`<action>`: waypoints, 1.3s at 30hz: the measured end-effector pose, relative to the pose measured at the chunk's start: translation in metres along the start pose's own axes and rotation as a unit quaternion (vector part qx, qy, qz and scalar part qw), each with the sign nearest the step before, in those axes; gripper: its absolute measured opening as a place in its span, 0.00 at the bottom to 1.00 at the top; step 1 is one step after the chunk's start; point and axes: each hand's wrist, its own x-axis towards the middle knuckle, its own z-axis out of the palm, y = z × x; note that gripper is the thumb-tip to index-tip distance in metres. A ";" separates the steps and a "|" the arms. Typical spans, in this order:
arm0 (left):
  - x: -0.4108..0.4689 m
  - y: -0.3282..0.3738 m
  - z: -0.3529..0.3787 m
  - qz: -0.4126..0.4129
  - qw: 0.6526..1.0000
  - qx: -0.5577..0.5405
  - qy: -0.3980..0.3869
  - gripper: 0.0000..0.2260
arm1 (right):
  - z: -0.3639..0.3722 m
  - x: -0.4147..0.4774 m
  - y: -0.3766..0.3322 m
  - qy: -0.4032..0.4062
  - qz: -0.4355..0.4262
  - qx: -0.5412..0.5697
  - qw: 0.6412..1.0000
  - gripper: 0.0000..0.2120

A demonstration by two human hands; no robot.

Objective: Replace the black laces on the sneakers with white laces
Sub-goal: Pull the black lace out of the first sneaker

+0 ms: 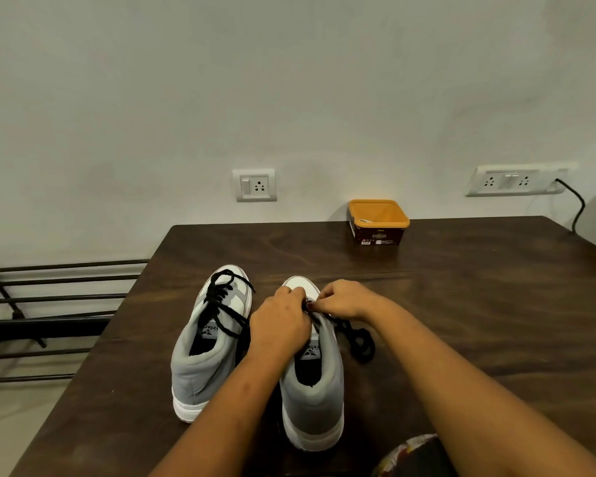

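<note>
Centre frame, left hand [279,321] and right hand [341,301] pinch the black lace [358,342]. Limp and light, probably; best gripped close to the sneaker [312,390].

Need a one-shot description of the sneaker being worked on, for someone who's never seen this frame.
On the dark wooden table, two grey-and-white sneakers stand side by side, toes toward the wall. Take the right sneaker, where the left hand and right hand meet. Unlike the left sneaker, whose lace is threaded, its black lace trails loose onto the table.
</note>
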 end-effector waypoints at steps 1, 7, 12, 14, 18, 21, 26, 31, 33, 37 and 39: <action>0.000 0.000 0.000 0.003 1.000 -0.004 -0.002 0.12 | 0.000 0.000 0.000 -0.009 0.004 0.010 1.000 0.14; 0.004 -0.001 0.000 -0.003 1.000 -0.003 -0.010 0.11 | -0.001 -0.002 0.002 -0.030 0.006 0.025 0.999 0.15; 0.006 0.000 0.004 -0.003 1.000 -0.008 0.010 0.10 | 0.002 -0.002 0.000 0.004 -0.013 0.021 1.000 0.12; 0.008 -0.002 0.004 0.000 1.000 -0.014 0.011 0.09 | 0.004 -0.001 -0.001 0.025 -0.019 0.009 0.999 0.11; 0.008 -0.003 0.004 0.007 1.000 -0.028 -0.003 0.10 | 0.007 0.000 -0.002 0.038 -0.016 0.013 0.999 0.09; 0.007 -0.003 0.004 0.003 0.999 -0.052 -0.009 0.11 | 0.008 0.001 -0.002 0.041 -0.012 0.012 0.999 0.08; 0.010 -0.009 0.003 -0.011 0.994 -0.066 -0.085 0.15 | 0.010 0.001 -0.003 0.041 -0.006 0.028 0.999 0.07; 0.014 -0.007 0.010 -0.020 0.995 -0.068 -0.067 0.10 | 0.015 -0.001 -0.007 0.053 -0.007 -0.019 0.998 0.06; 0.015 -0.005 0.016 -0.029 0.995 -0.093 -0.034 0.07 | 0.017 0.001 -0.007 0.065 0.001 -0.030 0.997 0.04; 0.015 -0.006 0.019 -0.111 0.966 -0.227 0.054 0.07 | 0.017 0.004 -0.006 0.066 0.018 -0.031 0.997 0.07; 0.015 -0.007 0.018 -0.178 0.931 -0.307 0.079 0.12 | 0.017 0.005 -0.006 0.056 0.022 -0.028 0.998 0.11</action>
